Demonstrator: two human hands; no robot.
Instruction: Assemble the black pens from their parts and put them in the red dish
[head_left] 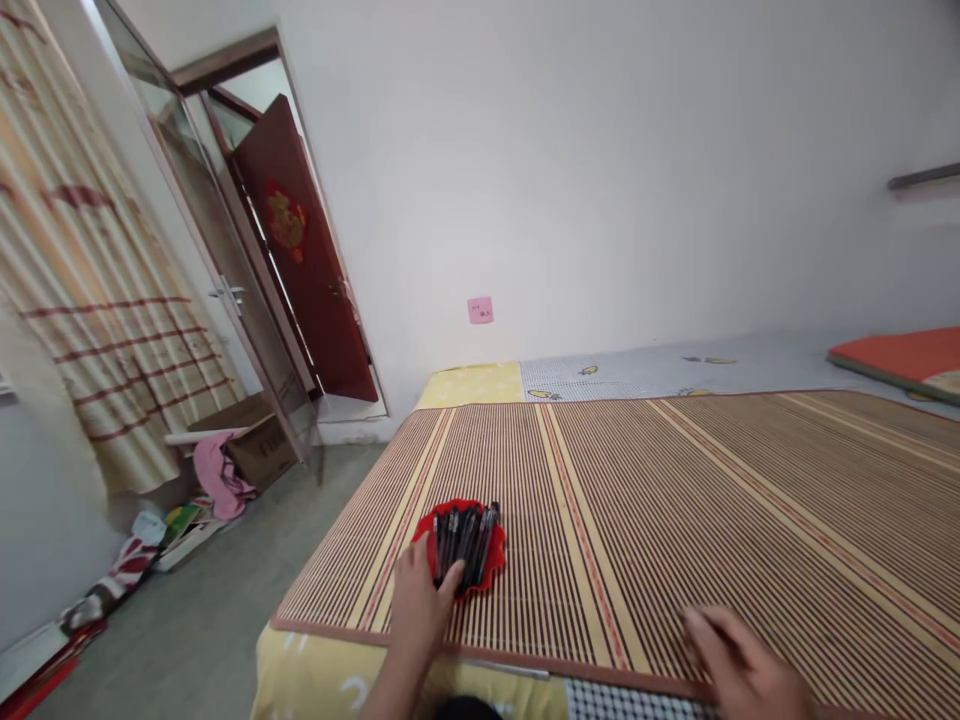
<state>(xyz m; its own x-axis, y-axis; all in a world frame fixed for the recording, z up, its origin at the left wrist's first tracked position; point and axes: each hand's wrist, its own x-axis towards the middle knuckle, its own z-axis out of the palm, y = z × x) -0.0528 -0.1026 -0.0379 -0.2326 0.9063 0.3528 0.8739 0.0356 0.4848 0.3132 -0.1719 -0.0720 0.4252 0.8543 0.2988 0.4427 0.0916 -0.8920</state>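
Observation:
A red dish [498, 560] with a scalloped rim lies on the striped mat [630, 520]. Several dark pens [466, 540] lie side by side in it, their upper ends reaching to its far rim. My left hand [424, 590] is at the dish's near left side, closed on its rim, with the thumb over the lower ends of the pens. The undersides of those fingers are hidden. Further right, low over the mat, my right hand [742, 660] is curled, thumb against the fingers. It is slightly blurred, and whatever it may hold cannot be made out.
A thin silvery strip [517, 669] lies along the mat's front edge, over a yellow sheet [315, 675]. An orange cushion [900, 352] lies at the far right. Left of the bed, a cardboard box [262, 450] and scattered items sit on the floor by an open door [307, 270].

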